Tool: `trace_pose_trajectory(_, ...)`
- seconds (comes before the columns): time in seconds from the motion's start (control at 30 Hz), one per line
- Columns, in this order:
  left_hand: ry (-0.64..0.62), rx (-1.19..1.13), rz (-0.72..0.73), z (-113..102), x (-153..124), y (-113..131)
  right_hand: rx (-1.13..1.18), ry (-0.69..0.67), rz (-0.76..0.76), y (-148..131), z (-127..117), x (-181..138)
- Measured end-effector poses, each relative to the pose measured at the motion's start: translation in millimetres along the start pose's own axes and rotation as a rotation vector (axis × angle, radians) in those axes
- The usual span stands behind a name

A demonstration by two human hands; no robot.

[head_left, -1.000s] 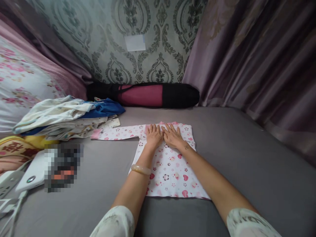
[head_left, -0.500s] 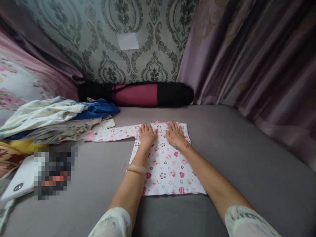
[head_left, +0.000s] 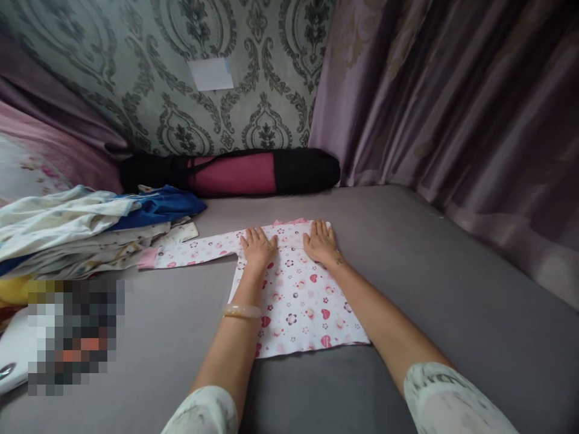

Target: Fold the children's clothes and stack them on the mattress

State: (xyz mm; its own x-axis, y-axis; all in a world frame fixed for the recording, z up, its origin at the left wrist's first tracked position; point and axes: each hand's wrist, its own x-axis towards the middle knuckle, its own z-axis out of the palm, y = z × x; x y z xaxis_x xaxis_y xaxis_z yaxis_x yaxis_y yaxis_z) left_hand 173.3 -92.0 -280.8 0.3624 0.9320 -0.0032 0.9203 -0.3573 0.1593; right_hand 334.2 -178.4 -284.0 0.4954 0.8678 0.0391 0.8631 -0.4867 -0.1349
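A small white garment (head_left: pixel 298 301) printed with pink hearts and flowers lies flat on a grey bed sheet (head_left: pixel 407 271), one sleeve stretched out to the left. My left hand (head_left: pixel 257 246) rests flat and open on its upper left part, near the sleeve seam. My right hand (head_left: pixel 320 241) lies flat and open on the upper right corner by the pink collar. A pale bangle (head_left: pixel 242 311) circles my left wrist.
A heap of clothes (head_left: pixel 85 229), white, blue and patterned, lies at the left. A black and pink rolled bag (head_left: pixel 235 172) rests against the patterned wall. A mauve curtain (head_left: pixel 452 108) hangs at the right. A white device (head_left: pixel 11 355) sits at the lower left.
My hands have slid apart across the top of the garment, the left toward the sleeve and the right toward the right edge. The view has shifted to the right.
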Motion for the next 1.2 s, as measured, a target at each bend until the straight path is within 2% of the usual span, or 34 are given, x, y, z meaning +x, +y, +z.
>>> trace_pose_trajectory(0.13,0.023,-0.017,0.014,3.1,-0.8,-1.8,0.023,-0.036,-0.002,5.3,-2.4,1.7)
trace_pose_trajectory(0.3,0.063,-0.032,0.034,8.0,-0.3,-3.9,0.009,-0.002,0.047,20.4,-4.1,-1.2)
trace_pose_trajectory(0.5,-0.035,-0.140,0.051,-12.4,-0.6,-18.2,0.005,-0.051,0.060,22.1,-7.8,-0.2)
trace_pose_trajectory(0.7,0.117,-0.221,-0.041,-35.9,-8.2,-66.1,-0.016,0.024,-0.006,12.6,-4.4,-0.8)
trace_pose_trajectory(0.9,0.131,-0.358,-0.147,-43.6,-9.6,-116.9,-0.025,-0.065,0.021,8.3,-4.5,2.5)
trace_pose_trajectory(1.03,0.209,-0.392,-0.247,-48.9,-7.6,-142.4,-0.021,-0.004,-0.004,-10.8,-7.7,1.5)
trace_pose_trajectory(1.2,0.342,-0.378,-0.498,-49.8,-15.8,-174.6,-0.004,-0.094,-0.023,-31.0,-6.3,-1.2)
